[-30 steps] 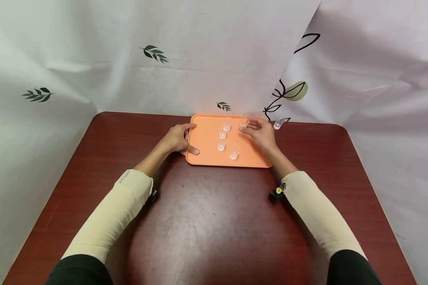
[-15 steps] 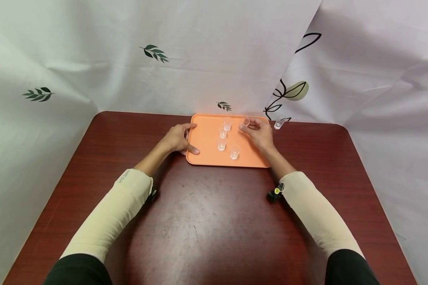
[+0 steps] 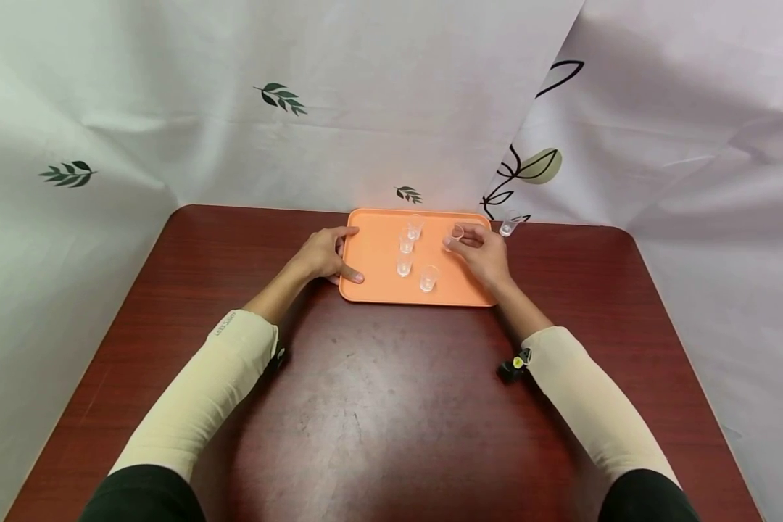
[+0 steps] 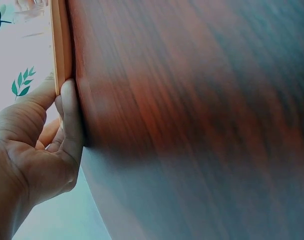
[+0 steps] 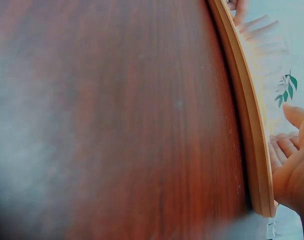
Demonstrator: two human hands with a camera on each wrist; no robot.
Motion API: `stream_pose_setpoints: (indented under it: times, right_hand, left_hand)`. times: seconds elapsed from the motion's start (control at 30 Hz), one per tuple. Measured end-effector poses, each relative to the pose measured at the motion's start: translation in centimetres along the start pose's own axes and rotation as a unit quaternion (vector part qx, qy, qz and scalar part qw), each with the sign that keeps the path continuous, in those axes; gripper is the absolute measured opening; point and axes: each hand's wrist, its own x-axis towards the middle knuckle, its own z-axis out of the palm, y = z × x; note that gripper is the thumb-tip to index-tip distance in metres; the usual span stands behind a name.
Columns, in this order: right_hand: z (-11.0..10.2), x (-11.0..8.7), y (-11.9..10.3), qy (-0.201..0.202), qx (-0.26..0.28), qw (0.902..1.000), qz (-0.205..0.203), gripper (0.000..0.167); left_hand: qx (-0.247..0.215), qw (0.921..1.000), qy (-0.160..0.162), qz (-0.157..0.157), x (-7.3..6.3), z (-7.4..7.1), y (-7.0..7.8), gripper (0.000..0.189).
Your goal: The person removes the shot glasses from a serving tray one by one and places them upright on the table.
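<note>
An orange tray (image 3: pixel 378 291) lies at the far edge of the table. My left hand (image 3: pixel 321 254) grips its left edge, the thumb over the rim and some fingers tucked below. In the left wrist view, that hand (image 4: pixel 42 145) wraps the tray's corner. Over the tray's right part, my right hand (image 3: pixel 486 254) pinches a small clear cup (image 3: pixel 456 233) between thumb and fingers. Left of it, three clear cups stand in a row, the nearest cup (image 3: pixel 404 265) lowest. Another clear cup (image 3: pixel 428 278) stands near the tray's front. The right wrist view barely shows the held cup.
Off the tray, one more clear cup (image 3: pixel 509 224) stands beyond its right corner at the table's back edge. The dark red wooden table (image 3: pixel 391 406) spreads in front. A white curtain (image 3: pixel 365 109) with leaf prints hangs close behind.
My right hand has shifted a little to the right and nearer to me with the pinched cup. The left hand and the tray stay put.
</note>
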Motion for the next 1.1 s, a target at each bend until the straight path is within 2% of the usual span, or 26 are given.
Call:
stream_pose_setpoints:
  times: [0.13,0.27,0.37,0.5,0.73,0.83,0.93,1.1]
  right_hand:
    - [-0.5,-0.5,0.0,0.003,-0.002,1.0,-0.006,0.042]
    - [-1.0,-0.8,0.1,0.005,-0.004,1.0,-0.008,0.042]
    - [-1.3,-0.8,0.1,0.001,0.005,1.0,-0.006,0.043]
    - [-1.7,-1.2,-0.1,0.004,0.013,0.9999,-0.001,0.044]
    - [-3.2,-1.8,-0.4,0.013,0.02,0.9997,0.003,0.043]
    - [-3.8,-2.1,-0.5,0.015,0.035,0.9993,0.001,0.043]
    - [-4.4,-2.2,-0.4,0.018,0.042,0.999,0.001,0.044]
    - [-5.2,-2.3,-0.1,0.023,0.039,0.999,0.004,0.046]
  left_hand:
    - [-0.004,1.0,-0.003,0.001,0.1,-0.1,0.0,0.117]
    - [-0.007,1.0,-0.002,0.0,1.0,-0.1,-0.8,0.124]
    - [-0.004,1.0,0.001,0.0,1.0,-0.2,-0.9,0.124]
    - [-0.005,1.0,0.0,0.004,0.3,-0.2,-0.3,0.118]
    - [-0.012,0.9999,-0.006,0.004,1.4,0.0,-0.7,0.125]
    - [-0.012,0.9999,-0.007,0.007,1.2,0.0,-0.5,0.123]
    - [-0.011,0.9999,-0.005,0.007,0.4,0.0,0.0,0.118]
    - [-0.006,1.0,-0.004,-0.001,0.2,-0.1,0.0,0.118]
